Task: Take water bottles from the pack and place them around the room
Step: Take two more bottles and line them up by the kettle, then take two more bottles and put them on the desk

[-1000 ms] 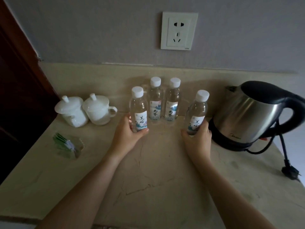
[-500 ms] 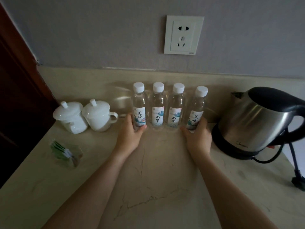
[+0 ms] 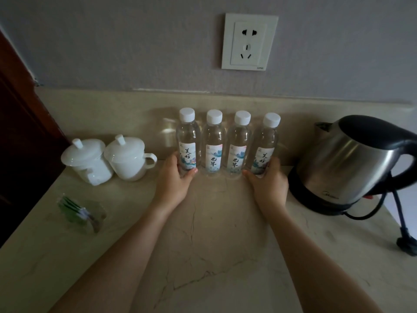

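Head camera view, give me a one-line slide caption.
Left hand and right hand hold the end bottles of four water bottles lined up between lidded cups and kettle.

A single head-worn camera looks forward and down from the near edge of a stone counter (image 3: 203, 256), facing the far wall and its socket (image 3: 249, 41). It sits close, with wide-angle bending at the edges. Both forearms enter from the near bottom; a kettle (image 3: 352, 159) lies right, lidded cups (image 3: 106, 159) left. No second view overlaps it.
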Demonstrator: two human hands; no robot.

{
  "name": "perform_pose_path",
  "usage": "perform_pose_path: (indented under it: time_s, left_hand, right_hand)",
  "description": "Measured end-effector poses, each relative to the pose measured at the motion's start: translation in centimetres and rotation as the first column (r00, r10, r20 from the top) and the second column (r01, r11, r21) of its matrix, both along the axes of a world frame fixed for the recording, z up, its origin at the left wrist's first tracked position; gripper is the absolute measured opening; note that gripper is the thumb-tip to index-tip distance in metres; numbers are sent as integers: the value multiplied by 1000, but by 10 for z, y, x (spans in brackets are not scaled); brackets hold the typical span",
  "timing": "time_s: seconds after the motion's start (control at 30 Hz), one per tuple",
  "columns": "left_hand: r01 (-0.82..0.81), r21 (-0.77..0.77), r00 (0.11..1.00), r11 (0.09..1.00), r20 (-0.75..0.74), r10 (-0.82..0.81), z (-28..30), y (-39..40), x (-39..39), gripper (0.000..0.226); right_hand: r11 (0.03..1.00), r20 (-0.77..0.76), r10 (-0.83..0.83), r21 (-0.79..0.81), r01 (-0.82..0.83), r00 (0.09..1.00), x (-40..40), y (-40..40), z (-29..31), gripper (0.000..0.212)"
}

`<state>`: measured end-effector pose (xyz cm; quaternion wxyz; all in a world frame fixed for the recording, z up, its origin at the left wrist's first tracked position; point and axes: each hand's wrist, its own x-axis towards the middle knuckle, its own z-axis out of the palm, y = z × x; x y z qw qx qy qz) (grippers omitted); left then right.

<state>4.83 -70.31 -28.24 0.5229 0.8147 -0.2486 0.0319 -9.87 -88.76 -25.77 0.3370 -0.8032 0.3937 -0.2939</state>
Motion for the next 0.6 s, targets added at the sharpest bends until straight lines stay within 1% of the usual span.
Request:
perform_pose_path:
  time_s: [0.1, 0.2, 0.27, 0.33, 0.4, 0.43, 0.47, 0.53, 0.57, 0.6]
  left_hand:
    - [-7, 3, 1000, 1000, -13, 7, 0, 1, -2, 42]
    - [-33, 81, 999, 996, -16, 34, 6, 1, -11, 41]
    - [-33, 100, 999, 994, -33, 36, 11, 1, -25, 50]
    - [-39, 92, 996, 995, -71, 46, 14, 3, -47, 65]
    - [-63, 94, 986, 994, -148, 77, 22, 11, -75, 77]
    - [-75, 59, 980, 995, -183, 85, 30, 19, -92, 75]
    - [-96, 8, 978, 995, -186, 96, 40, 30, -107, 68]
    - [-188, -83, 979, 979, -94, 180, 66, 61, -135, 48]
    - [-249, -122, 968, 961, -38, 246, 81, 83, -150, 40]
    - [-322, -153, 945, 934, 15, 328, 94, 107, -162, 33]
  right_hand:
    - [1000, 10, 15, 25, -15, 1000, -1, 2, -1, 53]
    - [996, -12, 33, 84, -32, 999, -4, 5, 3, 64]
    - [986, -42, 32, 167, -24, 999, -7, 11, 4, 74]
    - [973, -76, 17, 229, 1, 997, -12, 21, 6, 85]
    - [968, -38, 21, 251, -11, 999, -21, 41, 12, 88]
    - [964, -4, 34, 263, -32, 999, -27, 53, 16, 87]
    - [964, 34, 59, 257, -66, 998, -31, 68, 23, 83]
    - [958, 136, 167, 210, -194, 976, -34, 101, 34, 64]
    - [936, 186, 261, 190, -295, 947, -33, 123, 41, 53]
    - [890, 222, 383, 173, -422, 897, -31, 148, 51, 43]
